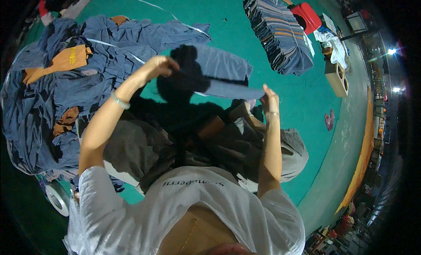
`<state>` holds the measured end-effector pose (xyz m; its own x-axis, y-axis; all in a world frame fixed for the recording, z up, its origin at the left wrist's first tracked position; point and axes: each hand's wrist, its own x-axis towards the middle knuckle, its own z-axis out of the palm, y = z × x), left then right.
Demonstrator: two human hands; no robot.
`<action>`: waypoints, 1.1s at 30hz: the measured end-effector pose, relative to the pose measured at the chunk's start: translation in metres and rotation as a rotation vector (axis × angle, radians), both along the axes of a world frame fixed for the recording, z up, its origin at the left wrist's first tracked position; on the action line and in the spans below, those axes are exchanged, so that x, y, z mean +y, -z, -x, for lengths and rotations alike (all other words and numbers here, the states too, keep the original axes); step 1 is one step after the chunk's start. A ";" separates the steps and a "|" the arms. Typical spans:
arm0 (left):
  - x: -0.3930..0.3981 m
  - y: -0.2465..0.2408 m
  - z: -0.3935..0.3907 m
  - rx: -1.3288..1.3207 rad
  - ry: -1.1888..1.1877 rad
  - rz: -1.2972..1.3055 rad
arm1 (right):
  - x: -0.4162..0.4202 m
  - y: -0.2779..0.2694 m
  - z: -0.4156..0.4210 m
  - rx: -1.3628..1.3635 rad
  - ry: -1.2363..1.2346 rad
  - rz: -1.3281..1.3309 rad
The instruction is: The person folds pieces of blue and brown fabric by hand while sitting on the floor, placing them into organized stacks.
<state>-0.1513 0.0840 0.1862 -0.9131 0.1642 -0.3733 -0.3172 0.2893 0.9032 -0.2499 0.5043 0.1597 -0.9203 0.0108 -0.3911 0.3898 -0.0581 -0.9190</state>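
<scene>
A blue-grey fabric strip stretches out before me, partly under the dark shadow of my head. Its right end is pinched in my right hand. At the upper left, my left hand has bent fingers near the strip's shadowed left end; whether they grip it is too dark to tell. Just beyond the strip, a folded blue-grey fabric piece lies on the green floor covering. A large heap of loose blue-grey fabric spreads to the left, with an orange-brown cloth piece bearing yellow writing on top.
At the upper right lies a long stack of folded fabric pieces, beside a red plastic stool. White cloth and a wooden box with round holes are farther right, slippers below. A white roll stands lower left.
</scene>
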 end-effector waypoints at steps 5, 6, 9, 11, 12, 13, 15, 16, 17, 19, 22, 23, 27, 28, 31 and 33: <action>0.033 0.053 0.104 0.591 -0.498 0.884 | -0.007 0.076 0.095 0.460 0.041 -0.517; 0.045 0.052 0.100 0.535 -0.445 0.957 | -0.039 0.080 0.091 0.566 0.052 -0.949; 0.077 0.104 0.079 0.544 -0.232 1.124 | -0.123 0.063 0.041 0.728 -0.298 -1.432; 0.093 0.139 0.058 0.434 -0.109 1.120 | -0.115 0.115 0.023 0.649 -0.497 -1.449; 0.088 0.148 0.053 0.445 -0.057 1.009 | -0.110 0.120 0.012 0.438 -0.593 -1.436; 0.081 0.152 0.050 0.465 -0.005 0.899 | -0.104 0.128 0.007 0.417 -0.582 -1.473; 0.058 0.160 0.037 0.532 -0.020 0.721 | -0.094 0.139 0.015 0.466 -0.551 -1.462; 0.038 0.160 0.038 0.596 -0.083 0.658 | -0.093 0.138 0.026 0.466 -0.566 -1.443; 0.019 0.160 0.031 0.660 -0.148 0.595 | -0.090 0.137 0.031 0.438 -0.596 -1.436; -0.011 0.131 0.005 0.347 -0.222 0.619 | -0.082 0.133 0.040 0.369 -0.622 -1.385; -0.073 0.140 -0.060 -0.139 0.115 0.970 | -0.084 0.134 0.041 0.362 -0.625 -1.382; -0.090 0.169 -0.100 -0.359 0.057 1.189 | -0.092 0.132 0.040 0.381 -0.641 -1.365; -0.106 0.213 -0.151 -0.505 0.308 1.402 | -0.089 0.128 0.036 0.367 -0.651 -1.326; -0.105 0.210 -0.149 -0.550 0.371 1.385 | -0.090 0.127 0.036 0.367 -0.666 -1.307; -0.086 0.177 -0.128 -0.173 0.072 1.155 | -0.091 0.122 0.038 0.325 -0.676 -1.326; -0.070 0.138 -0.109 0.079 -0.083 0.934 | -0.113 0.109 0.023 0.523 -0.531 -1.348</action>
<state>-0.0423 0.0135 0.0484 -0.9366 -0.2375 -0.2577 -0.3173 0.8866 0.3365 -0.2733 0.3917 0.0507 -0.9592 -0.2829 -0.0036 -0.2759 0.9380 -0.2097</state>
